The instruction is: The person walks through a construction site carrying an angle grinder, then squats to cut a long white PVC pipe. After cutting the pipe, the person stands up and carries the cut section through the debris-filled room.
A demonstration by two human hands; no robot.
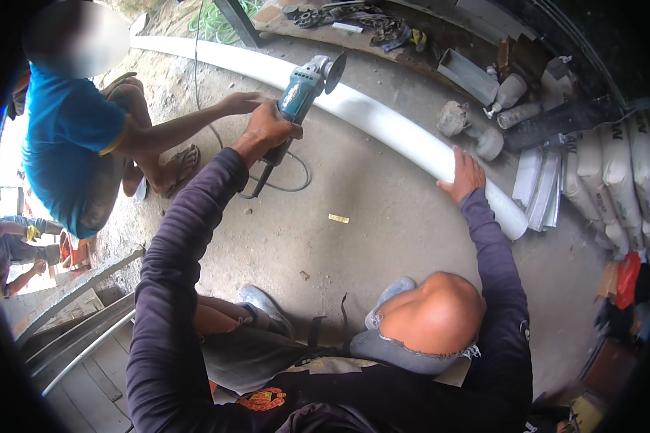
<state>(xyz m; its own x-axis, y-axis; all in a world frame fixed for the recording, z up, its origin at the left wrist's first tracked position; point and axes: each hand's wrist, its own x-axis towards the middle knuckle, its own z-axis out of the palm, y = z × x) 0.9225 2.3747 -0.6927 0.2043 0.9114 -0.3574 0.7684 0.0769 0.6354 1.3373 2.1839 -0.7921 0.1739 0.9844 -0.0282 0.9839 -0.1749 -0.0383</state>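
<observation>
A teal angle grinder is gripped in my left hand, its fingers wrapped round the body. The grinder's disc stands upright, over or beside a long white pipe; I cannot tell whether it touches. The pipe lies on the ground, running from the far left to the right. My right hand rests on top of the pipe near its right end, fingers spread. A co-worker in a blue shirt squats at the left, with one hand reaching close to my left hand.
A black power cord loops on the concrete floor below the grinder. Dumbbell-like concrete weights, metal channels and stacked white sacks stand at the right. A green hose lies at the back. Boards and another person are at the left.
</observation>
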